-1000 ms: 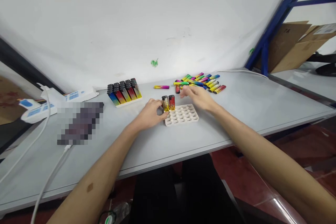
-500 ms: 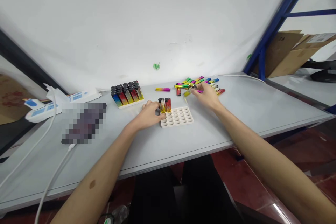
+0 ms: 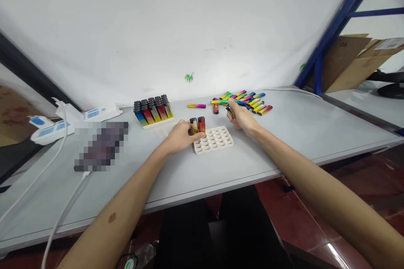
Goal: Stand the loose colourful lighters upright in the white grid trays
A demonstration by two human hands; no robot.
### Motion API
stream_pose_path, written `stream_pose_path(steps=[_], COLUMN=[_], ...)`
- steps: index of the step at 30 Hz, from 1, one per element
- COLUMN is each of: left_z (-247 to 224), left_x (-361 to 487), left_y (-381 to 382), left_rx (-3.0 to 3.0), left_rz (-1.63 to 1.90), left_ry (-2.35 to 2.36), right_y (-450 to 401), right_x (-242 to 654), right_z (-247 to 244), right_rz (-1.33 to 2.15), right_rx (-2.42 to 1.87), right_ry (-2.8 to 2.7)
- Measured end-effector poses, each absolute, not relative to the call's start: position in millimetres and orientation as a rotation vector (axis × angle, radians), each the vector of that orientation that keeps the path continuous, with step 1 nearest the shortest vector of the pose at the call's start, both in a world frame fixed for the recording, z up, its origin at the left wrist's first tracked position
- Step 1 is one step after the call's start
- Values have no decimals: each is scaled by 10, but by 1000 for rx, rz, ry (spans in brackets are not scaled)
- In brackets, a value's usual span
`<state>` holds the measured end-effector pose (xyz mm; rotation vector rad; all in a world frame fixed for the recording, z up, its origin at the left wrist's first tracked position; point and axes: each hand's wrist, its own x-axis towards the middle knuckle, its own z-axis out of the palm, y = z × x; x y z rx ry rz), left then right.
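Two upright lighters, one silver-and-yellow (image 3: pixel 193 125) and one red (image 3: pixel 201 123), stand at the back left corner of a white tray (image 3: pixel 214 148) with rows of holes. My left hand (image 3: pixel 180 136) is closed around the lighters at that corner, its thumb across their lower front and its fingers at the left and behind. Just right of the tray, my right hand (image 3: pixel 241 117) is closed on a lighter with a black top (image 3: pixel 230 110); most of its body is hidden by the fingers. Behind that hand lies a loose pile of shiny multicoloured lighters (image 3: pixel 258 105).
A filled tray of black-topped lighters (image 3: pixel 153 111) stands at the back left. One purple-and-yellow lighter (image 3: pixel 196 106) lies alone near the wall. At the left are a pixelated dark device (image 3: pixel 102 147) with a white cable and a power strip (image 3: pixel 101 112).
My right hand has come slightly toward me from the pile, and the lighter in it has turned. My left thumb has slid right across the front of the standing lighters.
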<state>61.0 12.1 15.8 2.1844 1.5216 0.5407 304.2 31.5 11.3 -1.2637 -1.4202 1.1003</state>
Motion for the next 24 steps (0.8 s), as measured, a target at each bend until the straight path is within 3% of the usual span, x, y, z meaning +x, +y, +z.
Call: stream_pose_path(steps=[16,24], left_z=[151,149], left_x=[604,604], left_y=[134,140], left_rx=[2158,2157], left_rz=[594,613], left_ry=[1515,1543], right_y=[321,306], right_x=[3020,3011], right_z=[133,139], right_rz=[1131,1351], right_rx=[-1069,-1065], right_ry=[-1287,-1254])
